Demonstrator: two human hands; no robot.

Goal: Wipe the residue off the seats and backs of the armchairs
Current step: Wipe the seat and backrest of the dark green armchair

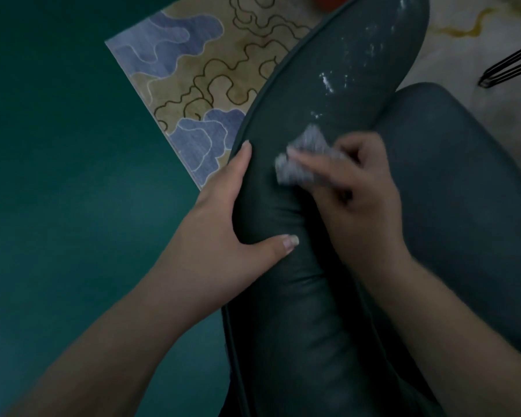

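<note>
A dark green floor (pixel 57 176) fills the left of the view, and a rug (pixel 193 70) with blue cloud shapes and brown wavy lines on tan lies on it beyond the chair. The armchair back (pixel 298 296), in dark teal leather-like upholstery with a piped edge, curves from the bottom of the view up to the top right. Its seat cushion (pixel 463 206) lies to the right, touching the back. White residue (pixel 328 82) speckles the upper stretch of the back, well above both hands. The left hand (pixel 223 224) grips the outer edge of the back, thumb pressed onto the front face and the other fingers wrapped behind the piping. The right hand (pixel 361 188), blurred, presses a small grey-white cloth (pixel 298 158) against the back, its fingers curled over the cloth and clamped on it. Thin black metal legs (pixel 512 64) stand on pale flooring at the right edge.
</note>
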